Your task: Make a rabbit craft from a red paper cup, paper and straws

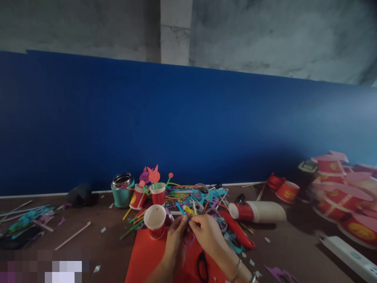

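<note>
My left hand point(176, 240) and my right hand point(207, 234) meet over a red paper sheet point(141, 259), fingers pinched together on a small piece between them; what it is I cannot make out, though a yellow and blue bit shows at the fingertips. A red paper cup point(155, 221) stands upright just left of my left hand. Behind my fingers lies a heap of coloured straws and cut paper shapes point(194, 196). Black scissors point(202, 266) rest on the red sheet under my right wrist.
A teal jar point(122, 190) and two red cups with paper flowers point(155, 188) stand at the back. A sleeve of stacked cups point(257, 211) lies on its side to the right. Stacked red cups with pink lids point(341, 188) fill the far right. A white power strip point(350, 255) lies near the right edge. Straws point(72, 236) lie left.
</note>
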`<move>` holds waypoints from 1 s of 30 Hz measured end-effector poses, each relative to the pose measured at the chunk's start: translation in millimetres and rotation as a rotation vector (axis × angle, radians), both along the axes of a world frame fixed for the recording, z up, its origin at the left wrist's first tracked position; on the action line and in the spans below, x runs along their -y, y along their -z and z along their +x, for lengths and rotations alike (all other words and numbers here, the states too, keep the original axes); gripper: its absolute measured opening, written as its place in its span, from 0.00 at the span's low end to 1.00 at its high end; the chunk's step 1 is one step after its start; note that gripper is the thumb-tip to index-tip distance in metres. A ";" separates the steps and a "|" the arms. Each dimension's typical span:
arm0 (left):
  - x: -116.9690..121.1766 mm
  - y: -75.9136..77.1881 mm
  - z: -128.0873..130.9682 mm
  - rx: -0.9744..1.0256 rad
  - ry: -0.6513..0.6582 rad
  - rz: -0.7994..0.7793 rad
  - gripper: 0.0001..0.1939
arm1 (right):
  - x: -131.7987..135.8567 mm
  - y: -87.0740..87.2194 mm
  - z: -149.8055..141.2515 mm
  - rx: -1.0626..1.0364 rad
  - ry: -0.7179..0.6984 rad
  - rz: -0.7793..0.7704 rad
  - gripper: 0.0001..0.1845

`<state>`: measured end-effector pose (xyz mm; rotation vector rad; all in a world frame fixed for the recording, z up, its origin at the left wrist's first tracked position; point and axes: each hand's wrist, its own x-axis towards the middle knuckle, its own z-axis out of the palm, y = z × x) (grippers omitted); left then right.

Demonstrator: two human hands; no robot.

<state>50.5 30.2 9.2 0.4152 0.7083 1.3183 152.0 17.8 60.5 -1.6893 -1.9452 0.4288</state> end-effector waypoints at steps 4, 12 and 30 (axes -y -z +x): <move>-0.9 -3.5 -0.9 0.051 -0.004 0.004 0.18 | 0.2 -1.9 0.4 0.015 -0.004 0.011 0.16; 0.9 -6.8 -4.5 0.065 -0.004 0.017 0.14 | -0.3 -11.7 10.4 0.095 -0.007 -0.047 0.14; 4.1 -3.9 -0.4 -0.032 0.032 -0.004 0.19 | 4.8 -11.5 -2.1 -0.006 -0.012 -0.049 0.15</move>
